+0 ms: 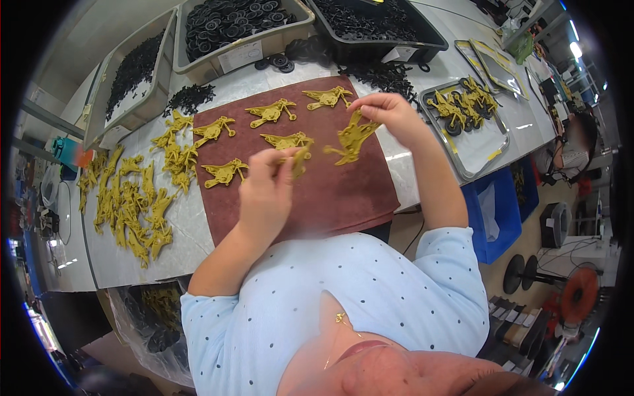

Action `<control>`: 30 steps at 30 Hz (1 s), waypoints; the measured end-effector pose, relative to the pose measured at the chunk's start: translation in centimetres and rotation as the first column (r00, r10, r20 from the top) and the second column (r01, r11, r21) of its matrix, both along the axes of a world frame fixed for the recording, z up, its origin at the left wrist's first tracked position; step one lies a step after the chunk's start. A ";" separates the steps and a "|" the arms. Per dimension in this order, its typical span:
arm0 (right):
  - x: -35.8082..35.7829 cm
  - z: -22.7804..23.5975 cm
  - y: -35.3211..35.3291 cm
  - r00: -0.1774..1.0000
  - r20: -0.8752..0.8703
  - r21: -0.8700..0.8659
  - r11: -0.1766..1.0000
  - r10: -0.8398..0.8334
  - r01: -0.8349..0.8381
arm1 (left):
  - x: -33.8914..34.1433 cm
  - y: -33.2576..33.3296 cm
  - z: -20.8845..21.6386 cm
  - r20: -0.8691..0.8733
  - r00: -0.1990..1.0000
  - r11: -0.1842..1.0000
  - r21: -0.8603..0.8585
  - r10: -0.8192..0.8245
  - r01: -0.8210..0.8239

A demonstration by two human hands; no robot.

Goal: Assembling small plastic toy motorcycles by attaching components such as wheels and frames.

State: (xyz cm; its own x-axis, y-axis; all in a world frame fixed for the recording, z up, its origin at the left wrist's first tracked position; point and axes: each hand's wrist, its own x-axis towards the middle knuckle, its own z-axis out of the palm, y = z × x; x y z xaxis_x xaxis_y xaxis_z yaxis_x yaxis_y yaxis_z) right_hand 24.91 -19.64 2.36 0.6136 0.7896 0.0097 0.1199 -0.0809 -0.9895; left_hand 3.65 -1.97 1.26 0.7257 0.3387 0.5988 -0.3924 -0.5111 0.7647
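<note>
My left hand (pixel 266 193) is closed, its fingertips pinching a small olive-yellow plastic part (pixel 300 161) over a brown cloth (pixel 330 204). To the right of it, my right hand (pixel 391 115) grips another olive-yellow frame-like plastic part (pixel 355 138) by its upper end, tilted above the cloth's right side. Several similar frame parts (pixel 271 112) lie spaced out in rows on the cloth. One of these, a frame part (pixel 286 141) just beyond my left fingertips, is partly covered. Exactly how the two held parts are shaped is hard to tell behind the fingers.
A heap of olive-yellow parts (pixel 129 198) spreads across the table to the left. Behind the cloth stand a grey bin (pixel 244 51) of black wheels and a black bin (pixel 426 41) of small black pieces. On the right, a metal tray (pixel 472 155) holds yellow parts with wheels.
</note>
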 end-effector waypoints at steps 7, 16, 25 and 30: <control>2.8 2.9 6.2 0.708 0.327 -0.726 0.646 0.626 -0.236 | -3.6 4.0 0.7 -0.166 0.985 0.946 -0.312 0.034 -0.085; 2.5 -0.7 7.8 0.556 0.537 -0.724 0.685 0.634 -0.081 | -10.0 11.6 -0.2 -0.084 0.861 0.831 -0.229 0.502 -0.507; -1.2 -2.1 3.3 0.561 0.690 -0.638 0.750 0.457 0.174 | -13.9 18.3 -2.0 -0.104 0.662 0.564 -0.436 0.743 -0.701; -0.7 -2.8 2.7 0.525 0.664 -0.672 0.733 0.533 0.106 | -11.8 20.9 -3.9 -0.234 0.714 0.625 -0.358 0.659 -0.694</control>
State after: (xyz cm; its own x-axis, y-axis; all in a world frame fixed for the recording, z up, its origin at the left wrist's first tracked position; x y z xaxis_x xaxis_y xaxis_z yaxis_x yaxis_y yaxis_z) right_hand 24.24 -16.95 -0.46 0.3971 0.9100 -0.1196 0.8902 -0.4136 -0.1911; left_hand -8.11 18.94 -2.63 0.2296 0.9406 0.2501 0.0054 -0.2582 0.9661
